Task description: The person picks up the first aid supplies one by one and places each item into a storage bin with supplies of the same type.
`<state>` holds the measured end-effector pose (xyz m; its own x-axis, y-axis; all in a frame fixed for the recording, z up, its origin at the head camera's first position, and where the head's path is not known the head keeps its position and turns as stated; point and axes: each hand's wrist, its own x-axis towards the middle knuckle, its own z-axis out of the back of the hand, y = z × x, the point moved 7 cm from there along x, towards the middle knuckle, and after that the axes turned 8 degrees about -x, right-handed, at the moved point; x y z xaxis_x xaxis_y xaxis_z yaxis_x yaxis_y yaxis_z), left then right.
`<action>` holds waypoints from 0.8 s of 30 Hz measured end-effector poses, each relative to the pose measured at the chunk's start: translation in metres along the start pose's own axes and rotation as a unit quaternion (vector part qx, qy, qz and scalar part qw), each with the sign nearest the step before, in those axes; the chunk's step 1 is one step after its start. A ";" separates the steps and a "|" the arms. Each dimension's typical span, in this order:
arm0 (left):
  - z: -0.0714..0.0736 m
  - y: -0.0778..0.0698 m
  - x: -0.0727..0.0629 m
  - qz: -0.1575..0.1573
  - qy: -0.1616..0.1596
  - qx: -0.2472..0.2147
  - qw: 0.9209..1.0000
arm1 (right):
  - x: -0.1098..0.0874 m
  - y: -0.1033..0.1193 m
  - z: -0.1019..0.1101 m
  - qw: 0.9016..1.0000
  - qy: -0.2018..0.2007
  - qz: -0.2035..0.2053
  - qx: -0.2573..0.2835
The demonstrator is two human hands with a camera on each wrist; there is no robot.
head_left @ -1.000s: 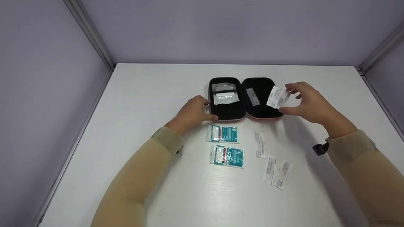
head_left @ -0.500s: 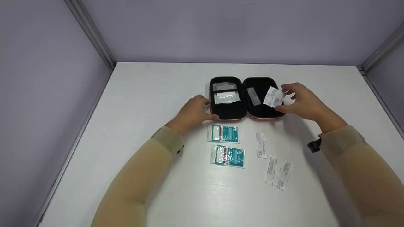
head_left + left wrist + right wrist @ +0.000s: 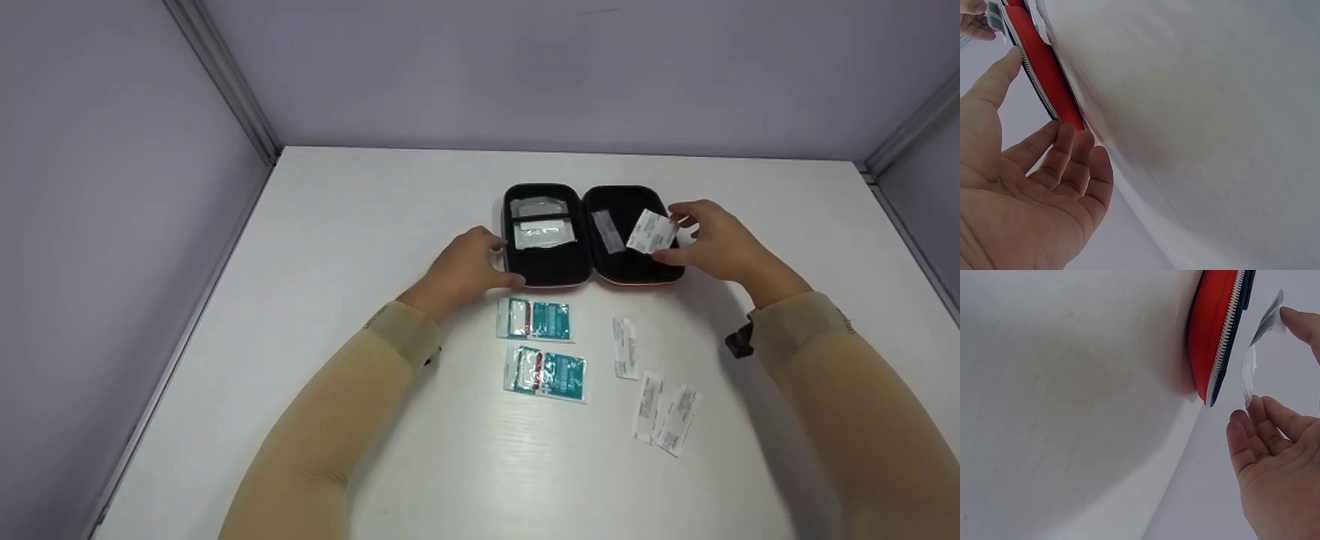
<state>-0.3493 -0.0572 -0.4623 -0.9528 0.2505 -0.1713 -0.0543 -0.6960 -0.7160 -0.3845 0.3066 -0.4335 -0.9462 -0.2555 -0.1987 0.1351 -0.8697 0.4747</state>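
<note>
Pinching a white packet [image 3: 652, 231] between thumb and fingers, the right hand [image 3: 716, 241] holds it tilted above the half of the open case [image 3: 551, 266] on its own side. The left hand [image 3: 466, 266], well apart from the right, has its thumb and fingers spread, with tips touching the case's edge on that side. The case lies between the hands on the counter [image 3: 442, 465], black inside, with a red shell and a zip. In the half beside the left hand, a strap [image 3: 540, 218] crosses clear packets [image 3: 545, 234]; a strip [image 3: 608, 232] lies in the other half. Closer to the person than either hand, two teal packets [image 3: 546, 373] lie just past the left thumb, and three white strips [image 3: 626, 347] lie nearer the right hand's side, two of them close together.
</note>
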 end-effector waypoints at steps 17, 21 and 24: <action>-0.005 -0.003 0.002 -0.008 0.004 0.002 1.000 | 0.006 -0.003 -0.013 1.000 0.012 0.002 -0.023; -0.004 -0.003 0.002 -0.009 0.003 0.001 1.000 | 0.007 -0.002 -0.013 0.999 0.013 0.010 -0.029; -0.004 -0.002 0.001 -0.009 0.003 0.001 1.000 | 0.009 -0.002 -0.013 0.999 0.014 0.011 -0.039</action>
<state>-0.3493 -0.0529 -0.4636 -0.9500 0.2666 -0.1624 -0.0715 -0.6923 -0.7181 -0.3892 0.3003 -0.4472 -0.9340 -0.2858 -0.2143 0.1794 -0.8941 0.4104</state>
